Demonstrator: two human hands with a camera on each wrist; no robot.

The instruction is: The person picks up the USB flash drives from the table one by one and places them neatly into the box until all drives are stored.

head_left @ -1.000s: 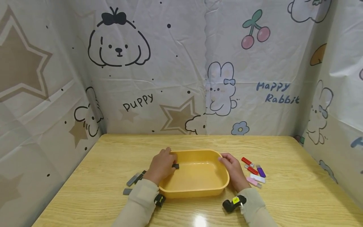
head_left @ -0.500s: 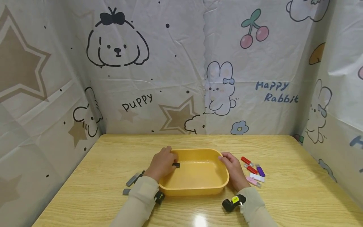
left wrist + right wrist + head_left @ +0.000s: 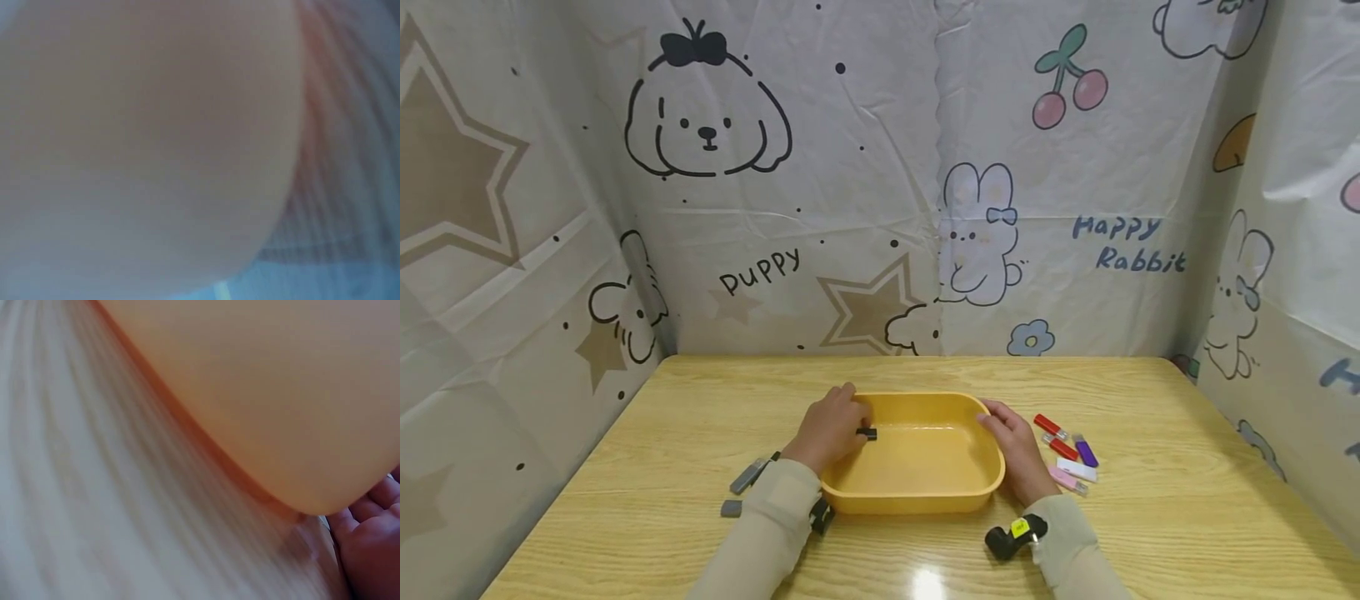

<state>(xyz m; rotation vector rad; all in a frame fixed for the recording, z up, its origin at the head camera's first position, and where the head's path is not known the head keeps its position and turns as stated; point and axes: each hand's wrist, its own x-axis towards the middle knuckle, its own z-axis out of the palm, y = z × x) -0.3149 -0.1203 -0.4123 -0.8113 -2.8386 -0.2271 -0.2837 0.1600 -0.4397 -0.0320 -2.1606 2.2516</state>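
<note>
My left hand (image 3: 831,421) grips the left rim of a yellow plastic tray (image 3: 925,504), fingers at its far left corner and thumb inside. A small black stick (image 3: 867,434) shows inside the tray right at that thumb; whether the thumb pins it, I cannot tell. My right hand (image 3: 1015,442) holds the right rim, its thumb over the edge and fingers outside. The tray wall (image 3: 156,125) fills most of the left wrist view. In the right wrist view, fingers (image 3: 375,512) show beside the tray's outer wall (image 3: 269,394).
Several USB flash drives lie right of the tray, among them red (image 3: 1050,427), purple (image 3: 1086,452), white (image 3: 1077,470) and pink (image 3: 1067,481) ones. Left of it are grey sticks (image 3: 746,477), partly behind the left arm. A printed cloth (image 3: 850,208) hangs behind the wooden table (image 3: 700,392).
The tray has shifted slightly away from me, its front edge a little higher in the head view. Both hands keep their hold, and the black stick has moved along with it.
</note>
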